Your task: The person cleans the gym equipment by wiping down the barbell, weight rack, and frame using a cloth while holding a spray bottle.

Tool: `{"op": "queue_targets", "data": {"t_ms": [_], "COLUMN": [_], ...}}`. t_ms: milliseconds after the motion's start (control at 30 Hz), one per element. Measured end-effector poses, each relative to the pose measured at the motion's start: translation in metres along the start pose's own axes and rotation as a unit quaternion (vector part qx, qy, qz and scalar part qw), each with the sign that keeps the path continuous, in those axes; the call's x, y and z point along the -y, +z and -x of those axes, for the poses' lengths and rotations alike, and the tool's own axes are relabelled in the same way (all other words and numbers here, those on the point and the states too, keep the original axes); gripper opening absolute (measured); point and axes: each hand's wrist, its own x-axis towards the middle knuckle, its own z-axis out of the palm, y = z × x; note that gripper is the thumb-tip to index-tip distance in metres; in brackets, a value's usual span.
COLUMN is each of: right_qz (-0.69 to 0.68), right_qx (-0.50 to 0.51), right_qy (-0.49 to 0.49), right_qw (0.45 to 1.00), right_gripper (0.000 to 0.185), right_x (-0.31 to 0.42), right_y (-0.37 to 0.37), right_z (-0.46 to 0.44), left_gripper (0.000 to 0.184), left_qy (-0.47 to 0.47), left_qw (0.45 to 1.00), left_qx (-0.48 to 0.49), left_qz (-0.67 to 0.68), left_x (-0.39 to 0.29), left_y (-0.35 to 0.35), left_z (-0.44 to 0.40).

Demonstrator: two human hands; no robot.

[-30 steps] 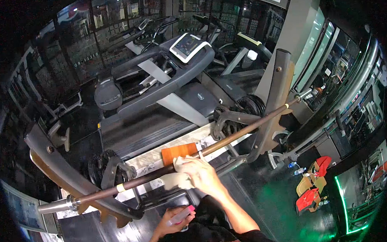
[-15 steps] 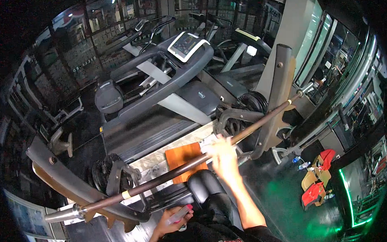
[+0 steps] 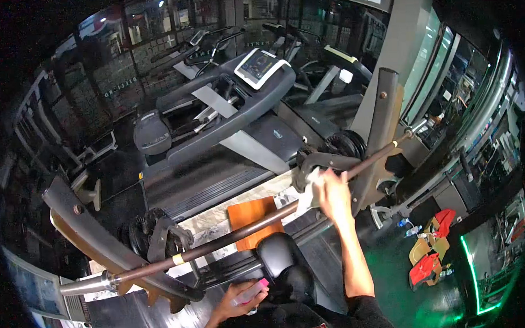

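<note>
A long barbell point(image 3: 236, 240) rests across the two uprights of a bench rack. My right hand point(image 3: 335, 196) is closed on a white cloth point(image 3: 307, 198), which may be a wipe, pressed against the bar right of its middle. Low in front of my body, my left hand point(image 3: 235, 301) grips a small translucent bottle point(image 3: 248, 293) with a pink top. Below the bar is the black padded bench point(image 3: 275, 253), partly hidden by my body.
The left upright point(image 3: 97, 236) and right upright point(image 3: 382, 119) flank the bench. Weight plates point(image 3: 345, 144) hang behind. An orange board point(image 3: 250, 216) lies beyond the bar, before a treadmill point(image 3: 216, 171). Red and tan bags point(image 3: 427, 256) and bottles lie on the right floor.
My right hand has slid to the right along the bar with the white cloth. My left hand still holds the bottle. The view has shifted slightly.
</note>
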Motion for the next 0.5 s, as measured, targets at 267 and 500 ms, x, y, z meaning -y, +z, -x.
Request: {"op": "queue_targets", "data": {"t_ms": [267,500], "right_qz": [-0.197,-0.216], "right_qx": [0.085,-0.01], "right_qy": [-0.149,-0.027], "right_qw": [0.965,0.976], "right_gripper": [0.02,0.016], "right_x": [0.113,0.077], "right_y": [0.02,-0.013], "right_z": [0.055,0.037], "left_gripper": [0.013,0.014], "left_qy": [-0.016,0.019], "left_qw": [0.999,0.997], "left_qx": [-0.051,-0.056], "left_qz": [0.001,-0.038], "left_x": [-0.005,-0.008], "left_y": [0.003,-0.003], "left_z": [0.006,0.001]}}
